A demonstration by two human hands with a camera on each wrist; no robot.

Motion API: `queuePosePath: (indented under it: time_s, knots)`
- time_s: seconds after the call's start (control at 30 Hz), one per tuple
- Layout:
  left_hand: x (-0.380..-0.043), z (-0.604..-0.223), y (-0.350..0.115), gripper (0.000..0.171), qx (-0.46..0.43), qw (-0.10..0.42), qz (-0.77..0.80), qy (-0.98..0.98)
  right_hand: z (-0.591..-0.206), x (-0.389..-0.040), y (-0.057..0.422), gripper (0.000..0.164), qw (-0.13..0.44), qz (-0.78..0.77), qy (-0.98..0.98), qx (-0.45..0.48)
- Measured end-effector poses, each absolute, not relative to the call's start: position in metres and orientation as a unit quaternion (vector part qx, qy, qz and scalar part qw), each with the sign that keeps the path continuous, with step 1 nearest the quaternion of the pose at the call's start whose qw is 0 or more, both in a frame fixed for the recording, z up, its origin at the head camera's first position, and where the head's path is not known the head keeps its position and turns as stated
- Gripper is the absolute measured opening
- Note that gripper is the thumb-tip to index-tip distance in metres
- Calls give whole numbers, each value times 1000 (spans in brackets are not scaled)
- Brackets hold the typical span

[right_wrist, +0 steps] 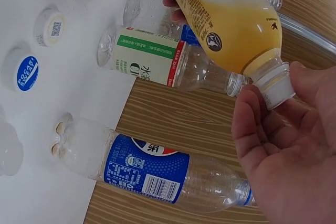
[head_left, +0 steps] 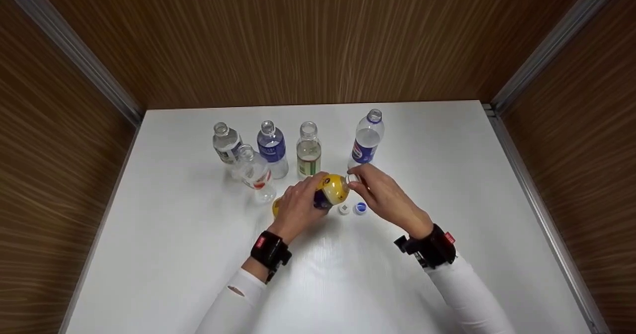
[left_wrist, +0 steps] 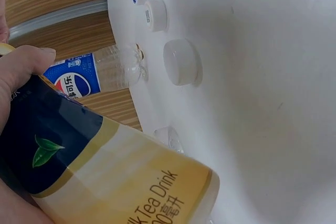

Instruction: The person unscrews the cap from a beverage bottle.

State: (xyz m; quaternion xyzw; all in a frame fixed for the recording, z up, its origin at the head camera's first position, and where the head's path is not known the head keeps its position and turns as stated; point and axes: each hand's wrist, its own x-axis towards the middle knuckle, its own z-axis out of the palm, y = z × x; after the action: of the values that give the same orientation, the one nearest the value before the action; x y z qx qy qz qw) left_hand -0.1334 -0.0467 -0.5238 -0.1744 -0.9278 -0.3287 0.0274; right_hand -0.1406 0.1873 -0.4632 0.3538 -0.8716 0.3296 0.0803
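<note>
My left hand [head_left: 298, 205] grips a yellow and dark-blue milk tea bottle [head_left: 334, 189] around its body, tilted with its neck toward the right. At that neck, the thumb and fingers of my right hand [head_left: 385, 195] pinch a white bottle cap [right_wrist: 278, 92]. The cap sits over the bottle's mouth in the right wrist view. Below the bottle's neck, a white cap [head_left: 344, 208] and a blue-marked cap [head_left: 360, 208] lie on the table. A larger translucent cap [left_wrist: 180, 61] shows near them in the left wrist view.
Uncapped bottles stand behind my hands: a Pepsi bottle [head_left: 365, 145], a green-labelled bottle [head_left: 308, 150], a blue-labelled bottle [head_left: 272, 147] and a dark-labelled bottle [head_left: 227, 142]. A clear bottle with red on it [head_left: 253, 172] stands left of my left hand. Wood-grain panels [head_left: 318, 41] enclose the white table [head_left: 164, 254].
</note>
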Motion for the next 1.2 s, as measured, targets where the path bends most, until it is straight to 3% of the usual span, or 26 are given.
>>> queuePosePath:
  time_s: [0.27, 0.5, 0.57, 0.83, 1.2]
  knots:
    - [-134, -527, -49, 78, -174, 23, -339, -924, -461, -142, 189, 30, 48, 344, -869, 353]
    - [-134, -526, -48, 76, -170, 31, -333, -927, -463, -140, 185, 70, 35, 383, -879, 281]
    - [-134, -525, -47, 77, -171, 34, -326, -929, -464, -140, 184, 67, 44, 390, -883, 258]
    - [-134, -527, -47, 79, -187, 53, -300, -934, -463, -141, 182, 26, 112, 374, -889, 240]
    - [-133, -527, -48, 80, -177, 42, -316, -931, -459, -142, 186, 25, 67, 405, -859, 307]
